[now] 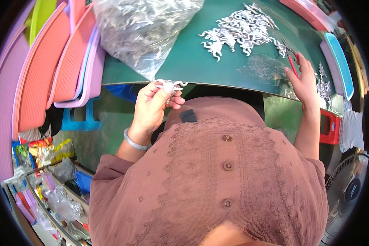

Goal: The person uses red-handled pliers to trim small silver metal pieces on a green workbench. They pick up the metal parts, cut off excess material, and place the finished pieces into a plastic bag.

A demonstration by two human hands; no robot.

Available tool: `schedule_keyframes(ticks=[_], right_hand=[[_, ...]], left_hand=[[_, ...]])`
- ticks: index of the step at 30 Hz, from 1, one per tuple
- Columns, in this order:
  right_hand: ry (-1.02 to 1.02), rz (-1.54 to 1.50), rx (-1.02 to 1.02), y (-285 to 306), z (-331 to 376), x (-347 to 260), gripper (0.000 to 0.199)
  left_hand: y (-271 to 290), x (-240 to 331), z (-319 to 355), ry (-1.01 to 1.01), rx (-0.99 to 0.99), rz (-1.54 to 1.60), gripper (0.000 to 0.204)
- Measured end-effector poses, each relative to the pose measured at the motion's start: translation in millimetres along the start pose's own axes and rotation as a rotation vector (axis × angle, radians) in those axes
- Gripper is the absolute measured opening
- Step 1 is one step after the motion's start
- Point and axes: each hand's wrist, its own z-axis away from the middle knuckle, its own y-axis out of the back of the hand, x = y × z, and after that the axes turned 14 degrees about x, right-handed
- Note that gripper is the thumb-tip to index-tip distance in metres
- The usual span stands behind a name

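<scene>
Pinched between the thumb and fingers of my left hand (pixel 151 104) is a small silvery-white figure with curled arms (pixel 168 86), held just off the table's front edge. My right hand (pixel 304 84) rests near the right part of the table, its fingers closed round the red handles of a pair of pliers (pixel 292 66). The dark jaws of the pliers point away from me, close to a heap of similar silvery-white figures (pixel 244 28). Thin clear scraps (pixel 262 69) lie on the green tabletop (pixel 184 53) left of that hand.
A big clear plastic bag (pixel 145 33) full of silvery pieces stands at the table's back left. Stacked coloured baskets (pixel 45 69) crowd the left side. At right are a blue-rimmed basket (pixel 340 65), small grey pieces (pixel 324 86), a red stool (pixel 329 127) and a fan (pixel 348 190).
</scene>
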Motion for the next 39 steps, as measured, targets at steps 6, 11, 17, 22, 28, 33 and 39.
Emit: schedule_keyframes(ticks=[6, 11, 17, 22, 28, 33, 39], right_hand=[[-0.084, 0.332, 0.149, -31.5, 6.6, 39.6, 0.065], [0.132, 0.257, 0.339, -35.8, -5.7, 19.3, 0.054], [0.485, -0.216, 0.165, -47.7, -35.3, -54.5, 0.033], [0.751, -0.300, 0.031, -78.3, -41.7, -108.7, 0.022], [0.832, -0.150, -0.019, -87.9, -38.3, -118.1, 0.016], [0.760, -0.206, -0.106, -77.7, -30.8, -116.8, 0.016], [0.671, -0.306, -0.289, -65.2, -32.9, -112.6, 0.034]], left_hand=[[-35.2, 14.0, -28.4, 0.165, -0.037, -0.067, 0.017], [-48.2, 16.1, -43.7, 0.229, -0.053, -0.051, 0.023], [-58.5, 10.8, -50.9, 0.241, -0.034, -0.098, 0.030], [-60.8, 11.1, -54.1, 0.222, -0.060, -0.066, 0.038], [-52.8, 8.9, -61.6, 0.228, -0.043, 0.059, 0.025], [-48.7, 6.2, -67.5, 0.242, -0.080, 0.131, 0.027], [-50.5, 9.0, -71.5, 0.249, -0.146, 0.232, 0.041]])
